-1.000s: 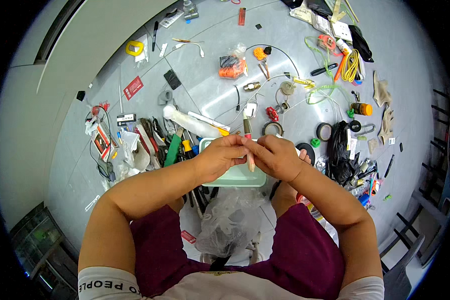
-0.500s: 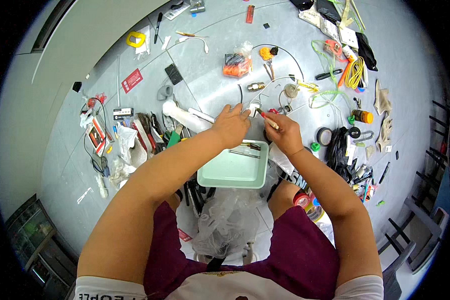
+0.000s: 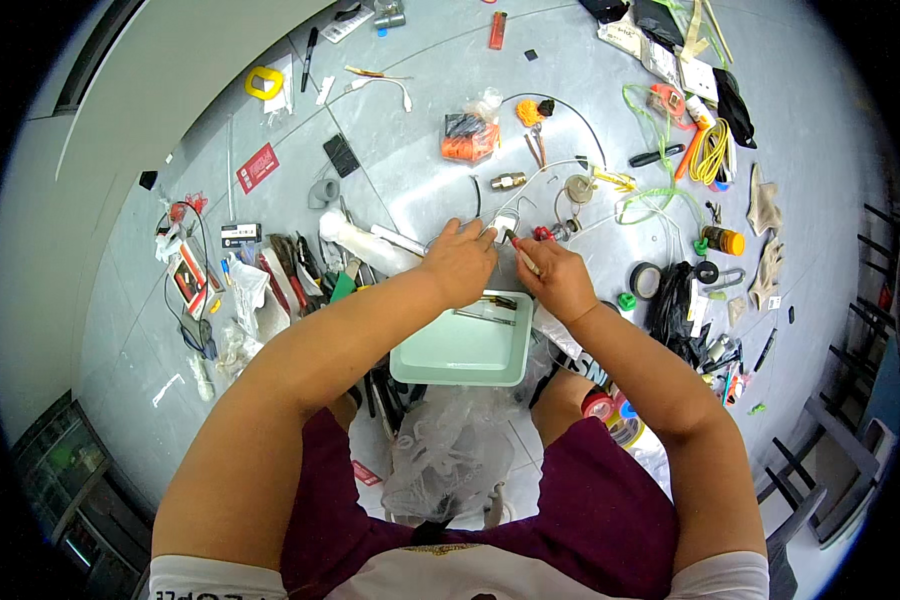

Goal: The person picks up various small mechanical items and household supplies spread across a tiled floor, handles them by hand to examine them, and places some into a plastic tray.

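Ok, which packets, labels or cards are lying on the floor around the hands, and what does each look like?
Red card: far left, flat rectangle with pale print.
Orange packet: ahead of the hands, clear bag holding orange and black contents.
Black-and-white label: left, small flat strip.
Red-and-white card: far left, small rectangle.
Clear plastic bag: between the knees, crumpled.

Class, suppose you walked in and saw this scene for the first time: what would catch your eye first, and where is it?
First, the two hands meeting at the centre: the left hand and right hand pinch small parts just beyond a pale green tray. Next, the grey floor around them, strewn with tools and cables, with an orange bundle farther out and a yellow coiled cable at the right.
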Action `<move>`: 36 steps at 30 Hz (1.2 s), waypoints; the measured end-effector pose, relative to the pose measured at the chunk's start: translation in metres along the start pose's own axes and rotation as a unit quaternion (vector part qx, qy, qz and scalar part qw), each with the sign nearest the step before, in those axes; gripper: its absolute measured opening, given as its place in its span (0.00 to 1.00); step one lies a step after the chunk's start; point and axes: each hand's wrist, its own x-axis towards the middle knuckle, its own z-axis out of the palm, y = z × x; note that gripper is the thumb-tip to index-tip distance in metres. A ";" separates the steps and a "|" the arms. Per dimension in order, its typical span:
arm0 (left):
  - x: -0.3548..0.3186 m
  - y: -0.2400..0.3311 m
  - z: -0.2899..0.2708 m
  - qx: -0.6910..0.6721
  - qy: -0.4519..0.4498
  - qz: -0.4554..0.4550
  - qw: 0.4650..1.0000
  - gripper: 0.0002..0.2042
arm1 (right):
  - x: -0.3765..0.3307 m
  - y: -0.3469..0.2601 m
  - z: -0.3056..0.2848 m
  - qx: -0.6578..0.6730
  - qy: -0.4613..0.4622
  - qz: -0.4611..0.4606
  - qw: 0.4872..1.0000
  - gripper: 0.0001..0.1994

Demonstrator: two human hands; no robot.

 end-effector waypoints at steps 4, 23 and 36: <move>0.002 0.000 -0.005 0.023 -0.020 0.009 0.999 0.14 | 0.009 0.002 -0.006 0.016 0.004 -0.003 1.000 0.10; -0.009 0.031 -0.056 -0.828 -0.066 -0.107 0.546 0.12 | -0.060 -0.049 -0.082 0.611 0.038 0.371 0.699 0.11; -0.029 0.098 -0.068 -0.816 0.013 -0.155 0.557 0.08 | -0.104 -0.031 -0.097 0.838 0.060 0.289 0.460 0.28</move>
